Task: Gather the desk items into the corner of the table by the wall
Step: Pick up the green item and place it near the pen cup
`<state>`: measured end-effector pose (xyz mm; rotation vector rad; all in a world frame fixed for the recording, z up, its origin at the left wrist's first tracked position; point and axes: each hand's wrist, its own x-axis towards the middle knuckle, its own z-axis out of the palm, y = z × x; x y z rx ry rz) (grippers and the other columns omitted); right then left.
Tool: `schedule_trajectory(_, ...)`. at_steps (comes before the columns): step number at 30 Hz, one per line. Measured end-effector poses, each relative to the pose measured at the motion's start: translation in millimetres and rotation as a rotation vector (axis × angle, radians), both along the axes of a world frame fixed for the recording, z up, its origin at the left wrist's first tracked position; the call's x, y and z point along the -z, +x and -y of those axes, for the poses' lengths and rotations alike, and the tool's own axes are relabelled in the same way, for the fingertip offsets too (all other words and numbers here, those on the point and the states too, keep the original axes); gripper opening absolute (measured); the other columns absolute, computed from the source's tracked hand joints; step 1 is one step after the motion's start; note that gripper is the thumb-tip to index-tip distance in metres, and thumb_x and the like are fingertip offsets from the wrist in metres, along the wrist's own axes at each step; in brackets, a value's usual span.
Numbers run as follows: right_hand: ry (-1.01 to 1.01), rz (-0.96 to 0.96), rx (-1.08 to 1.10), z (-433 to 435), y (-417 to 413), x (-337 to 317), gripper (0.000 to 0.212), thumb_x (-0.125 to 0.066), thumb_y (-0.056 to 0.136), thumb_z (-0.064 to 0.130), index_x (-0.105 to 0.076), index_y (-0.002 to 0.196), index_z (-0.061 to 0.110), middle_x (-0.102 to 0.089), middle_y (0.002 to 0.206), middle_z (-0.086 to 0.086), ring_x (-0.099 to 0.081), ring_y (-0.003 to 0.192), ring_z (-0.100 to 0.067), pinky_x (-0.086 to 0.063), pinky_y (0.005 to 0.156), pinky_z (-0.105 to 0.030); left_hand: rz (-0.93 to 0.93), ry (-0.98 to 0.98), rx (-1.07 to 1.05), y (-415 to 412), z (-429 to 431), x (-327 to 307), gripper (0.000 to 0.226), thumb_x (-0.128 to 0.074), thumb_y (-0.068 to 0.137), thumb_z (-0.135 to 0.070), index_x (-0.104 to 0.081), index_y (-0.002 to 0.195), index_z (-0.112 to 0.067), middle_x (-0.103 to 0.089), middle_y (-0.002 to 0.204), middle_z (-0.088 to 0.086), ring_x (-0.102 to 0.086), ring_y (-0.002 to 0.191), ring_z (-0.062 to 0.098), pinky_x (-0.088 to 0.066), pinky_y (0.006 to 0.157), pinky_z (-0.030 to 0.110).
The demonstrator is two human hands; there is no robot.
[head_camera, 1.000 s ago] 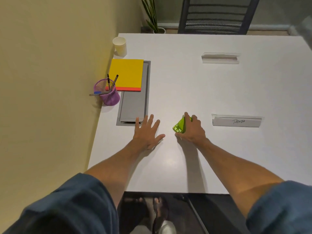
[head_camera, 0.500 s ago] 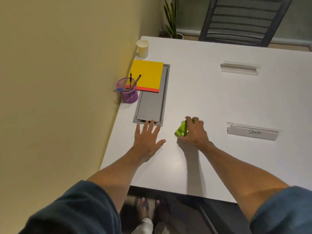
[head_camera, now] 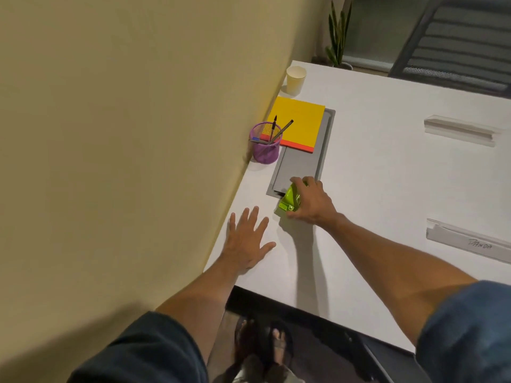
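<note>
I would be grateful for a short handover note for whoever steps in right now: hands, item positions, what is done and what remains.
Left hand: open, flat on the table near the wall-side edge, holding nothing.
Right hand: closed on the green stapler, at the near end of the grey inset panel.
Already by the wall: paper cup, yellow notebook, purple pen holder with pens.
Left to do: place the stapler beside those items. Two name-card holders remain out on the table, one blank, one with handwriting; bring them in if they count as desk items.

Right hand [head_camera: 311, 203] gripping green stapler [head_camera: 289, 200] at grey panel's [head_camera: 300, 167] near edge, left hand [head_camera: 246, 244] flat on white table [head_camera: 387, 175]
</note>
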<state>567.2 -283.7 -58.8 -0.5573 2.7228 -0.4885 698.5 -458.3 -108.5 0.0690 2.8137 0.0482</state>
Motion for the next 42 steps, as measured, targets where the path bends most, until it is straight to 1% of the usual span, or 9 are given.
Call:
schedule_trajectory(5,0.009,0.015,-0.115,38.1,-16.2,0.9,0.096,-0.082,0.065,0.045,-0.031,0.143,0.023,-0.037,0.141,-0.012,-0.035,0.128,-0.032,-0.046,0.096,-0.042,0.003,0.033,-0.010,4.3,16.1,4.6,0.074,-0.018,0.093,-0.067,-0.005,0.154,-0.026,0.012,0.162,0.008,0.011,0.149,0.031,0.006,0.116,0.054)
schedule_trajectory(9,0.004,0.033,-0.142,61.6,-29.3,6.1,0.095,-0.083,0.065,0.045,-0.032,0.142,0.023,-0.037,0.142,-0.011,-0.036,0.128,-0.030,-0.044,0.098,-0.042,0.001,0.028,0.002,7.1,27.7,7.9,0.073,-0.021,0.095,-0.065,-0.004,0.154,-0.026,0.012,0.162,0.009,0.009,0.149,0.031,0.003,0.117,0.053)
schedule_trajectory(15,0.021,0.040,-0.188,84.2,-42.1,13.7,0.094,-0.083,0.066,0.047,-0.033,0.142,0.023,-0.038,0.143,-0.011,-0.038,0.129,-0.029,-0.045,0.101,-0.042,0.025,0.062,0.008,7.3,32.7,9.4,0.073,-0.024,0.095,-0.064,0.002,0.154,-0.031,0.015,0.162,0.007,0.012,0.149,0.030,0.004,0.118,0.052)
schedule_trajectory(21,0.013,0.066,-0.206,102.6,-46.0,17.9,0.094,-0.083,0.067,0.046,-0.033,0.142,0.022,-0.039,0.142,-0.012,-0.040,0.128,-0.030,-0.044,0.103,-0.044,-0.001,0.062,0.012,8.3,31.8,12.3,0.073,-0.026,0.094,-0.064,-0.001,0.154,-0.032,0.012,0.162,0.007,0.009,0.149,0.030,0.000,0.118,0.052)
schedule_trajectory(26,0.021,0.061,-0.226,111.1,-52.0,21.4,0.095,-0.084,0.066,0.045,-0.033,0.143,0.021,-0.039,0.142,-0.012,-0.040,0.128,-0.030,-0.044,0.102,-0.041,-0.008,0.054,0.010,9.5,30.7,14.5,0.073,-0.026,0.094,-0.065,-0.002,0.154,-0.032,0.010,0.162,0.007,0.008,0.149,0.030,-0.001,0.118,0.053)
schedule_trajectory(32,0.025,0.059,-0.235,116.1,-58.3,25.0,0.097,-0.085,0.066,0.042,-0.032,0.144,0.020,-0.038,0.142,-0.012,-0.039,0.128,-0.030,-0.045,0.102,-0.041,-0.004,0.058,0.009,9.9,31.8,13.7,0.073,-0.026,0.094,-0.065,0.000,0.154,-0.032,0.013,0.162,0.007,0.011,0.149,0.030,0.002,0.118,0.052)
schedule_trajectory(42,-0.016,0.076,-0.203,116.9,-64.7,28.8,0.101,-0.084,0.068,0.041,-0.028,0.148,0.020,-0.035,0.145,-0.014,-0.036,0.131,-0.032,-0.042,0.106,-0.042,0.001,0.054,0.003,9.5,31.1,14.3,0.074,-0.026,0.094,-0.065,0.000,0.154,-0.031,0.013,0.162,0.007,0.012,0.149,0.030,0.000,0.119,0.054)
